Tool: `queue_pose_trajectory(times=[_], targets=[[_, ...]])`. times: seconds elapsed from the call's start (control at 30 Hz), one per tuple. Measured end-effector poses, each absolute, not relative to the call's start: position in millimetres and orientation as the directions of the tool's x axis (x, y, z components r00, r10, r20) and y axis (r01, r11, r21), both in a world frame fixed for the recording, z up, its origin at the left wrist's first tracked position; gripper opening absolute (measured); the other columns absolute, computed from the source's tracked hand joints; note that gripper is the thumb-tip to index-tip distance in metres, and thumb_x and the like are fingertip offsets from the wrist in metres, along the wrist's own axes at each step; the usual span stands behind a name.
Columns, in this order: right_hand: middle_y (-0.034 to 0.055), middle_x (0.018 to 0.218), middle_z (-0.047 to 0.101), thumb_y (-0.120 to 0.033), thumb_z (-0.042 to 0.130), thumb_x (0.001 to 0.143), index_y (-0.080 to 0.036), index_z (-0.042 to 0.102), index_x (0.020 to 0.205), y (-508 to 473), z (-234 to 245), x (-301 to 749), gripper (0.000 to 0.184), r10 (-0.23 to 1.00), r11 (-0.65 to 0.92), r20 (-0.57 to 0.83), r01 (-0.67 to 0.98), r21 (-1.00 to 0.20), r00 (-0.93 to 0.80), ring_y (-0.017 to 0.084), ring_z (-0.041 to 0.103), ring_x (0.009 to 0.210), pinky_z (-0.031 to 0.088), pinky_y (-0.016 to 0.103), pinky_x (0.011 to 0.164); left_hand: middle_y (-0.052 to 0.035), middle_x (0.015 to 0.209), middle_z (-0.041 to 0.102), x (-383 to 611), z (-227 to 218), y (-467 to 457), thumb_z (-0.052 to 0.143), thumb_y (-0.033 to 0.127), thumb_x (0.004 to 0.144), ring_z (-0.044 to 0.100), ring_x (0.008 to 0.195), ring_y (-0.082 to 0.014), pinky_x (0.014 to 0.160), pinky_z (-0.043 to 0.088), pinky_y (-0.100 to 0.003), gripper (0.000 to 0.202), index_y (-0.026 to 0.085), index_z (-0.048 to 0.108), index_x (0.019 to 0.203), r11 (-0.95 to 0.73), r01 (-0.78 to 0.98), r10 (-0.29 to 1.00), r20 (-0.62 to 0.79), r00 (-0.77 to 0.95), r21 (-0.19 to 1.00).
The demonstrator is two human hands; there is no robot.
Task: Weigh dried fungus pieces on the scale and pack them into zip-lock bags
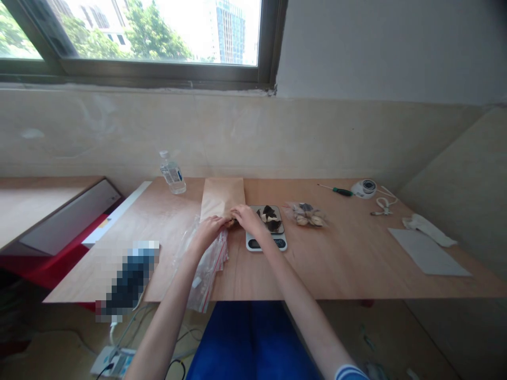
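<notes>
Head view: left hand (209, 228) and right hand (246, 217) pinch the brown paper bag's (222, 196) near edge, and a wrist could nudge the kitchen scale (266, 243) just right of the grip, spilling its dark pieces (269, 215).

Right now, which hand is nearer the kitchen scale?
Right. The right hand is beside the kitchen scale; the left hand is farther left, by the plastic bags.
</notes>
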State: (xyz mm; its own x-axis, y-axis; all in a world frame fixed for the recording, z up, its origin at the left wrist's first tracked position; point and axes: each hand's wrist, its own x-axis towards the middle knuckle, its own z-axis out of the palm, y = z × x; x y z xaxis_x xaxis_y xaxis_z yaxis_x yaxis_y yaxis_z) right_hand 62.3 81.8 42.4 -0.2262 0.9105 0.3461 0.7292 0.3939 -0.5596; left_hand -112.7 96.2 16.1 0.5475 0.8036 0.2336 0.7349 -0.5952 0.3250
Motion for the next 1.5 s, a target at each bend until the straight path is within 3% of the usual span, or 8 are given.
queue_pose_trajectory(times=[0.1, 0.2, 0.3, 0.43, 0.57, 0.97, 1.27, 1.5], targets=[[0.0055, 0.098, 0.066, -0.016, 0.043, 0.089, -0.019, 0.064, 0.099, 65, 52, 70, 0.023, 0.884, 0.432, 0.441, 0.637, -0.639, -0.157, 0.016, 0.061, 0.092, 0.045, 0.027, 0.083, -0.0022, 0.093, 0.07, -111, 28, 84, 0.057, 0.026, 0.08, 0.064, 0.089, -0.0181, 0.08, 0.047, -0.029, 0.021, 0.027, 0.06, 0.101, -0.548, 0.652, 0.833, 0.267, 0.485, 0.524], [0.0057, 0.099, 0.064, -0.019, 0.038, 0.09, -0.02, 0.062, 0.101, 37, 55, 88, 0.027, 0.82, 0.456, 0.573, 0.601, -0.657, 0.004, 0.017, 0.057, 0.096, 0.044, 0.029, 0.086, -0.0013, 0.086, 0.069, -102, 38, 70, 0.062, 0.032, 0.076, 0.065, 0.082, -0.0163, 0.073, 0.049, -0.027, 0.024, 0.022, 0.055, 0.096, -0.459, 0.397, 0.86, 0.284, 0.425, 0.795], [0.0079, 0.102, 0.061, -0.021, 0.038, 0.089, -0.02, 0.061, 0.102, 13, 43, 114, 0.027, 0.77, 0.362, 0.619, 0.693, -0.623, 0.154, 0.02, 0.053, 0.102, 0.04, 0.035, 0.092, -0.0018, 0.08, 0.069, -87, 40, 61, 0.064, 0.035, 0.074, 0.065, 0.078, -0.0164, 0.072, 0.05, -0.028, 0.022, 0.018, 0.056, 0.086, -0.401, 0.249, 0.872, 0.284, 0.399, 0.881], [0.0129, 0.108, 0.057, -0.027, 0.047, 0.085, -0.016, 0.056, 0.11, 4, 12, 143, 0.03, 0.781, 0.194, 0.581, 0.794, -0.576, 0.231, 0.025, 0.048, 0.108, 0.036, 0.043, 0.094, -0.0013, 0.083, 0.069, -63, 32, 53, 0.061, 0.034, 0.077, 0.063, 0.075, -0.0148, 0.071, 0.049, -0.027, 0.017, 0.019, 0.061, 0.085, -0.432, 0.332, 0.872, 0.295, 0.391, 0.838], [0.0122, 0.109, 0.056, -0.029, 0.047, 0.085, -0.017, 0.054, 0.111, 7, -5, 154, 0.03, 0.803, 0.191, 0.561, 0.802, -0.565, 0.203, 0.026, 0.047, 0.107, 0.037, 0.043, 0.093, -0.0022, 0.087, 0.065, -39, 20, 48, 0.056, 0.029, 0.081, 0.061, 0.075, -0.0137, 0.069, 0.048, -0.026, 0.013, 0.021, 0.064, 0.088, -0.53, 0.432, 0.842, 0.392, 0.37, 0.73], [0.0108, 0.096, 0.052, -0.032, 0.054, 0.082, -0.019, 0.064, 0.094, 36, 23, 144, 0.02, 0.843, 0.134, 0.518, 0.876, -0.464, 0.146, 0.028, 0.049, 0.097, 0.04, 0.044, 0.088, -0.0048, 0.095, 0.059, -22, 3, 49, 0.051, 0.02, 0.084, 0.057, 0.092, -0.0181, 0.083, 0.046, -0.032, 0.015, 0.022, 0.06, 0.096, -0.613, 0.514, 0.789, 0.445, 0.423, 0.599], [0.0086, 0.1, 0.052, -0.031, 0.052, 0.083, -0.021, 0.059, 0.1, 27, 13, 167, 0.021, 0.835, 0.189, 0.521, 0.798, -0.572, 0.176, 0.026, 0.047, 0.106, 0.038, 0.044, 0.095, -0.0051, 0.093, 0.057, -15, 2, 47, 0.049, 0.018, 0.085, 0.055, 0.092, -0.0183, 0.081, 0.047, -0.032, 0.02, 0.022, 0.061, 0.1, -0.643, 0.505, 0.765, 0.499, 0.406, 0.575], [0.0103, 0.103, 0.054, -0.027, 0.042, 0.087, -0.019, 0.056, 0.104, 4, 12, 171, 0.023, 0.789, 0.208, 0.537, 0.692, -0.691, 0.299, 0.023, 0.051, 0.102, 0.043, 0.041, 0.089, -0.0049, 0.1, 0.056, -27, 12, 40, 0.048, 0.025, 0.087, 0.054, 0.097, -0.0183, 0.087, 0.045, -0.032, 0.023, 0.026, 0.059, 0.108, -0.623, 0.531, 0.777, 0.533, 0.335, 0.575]])
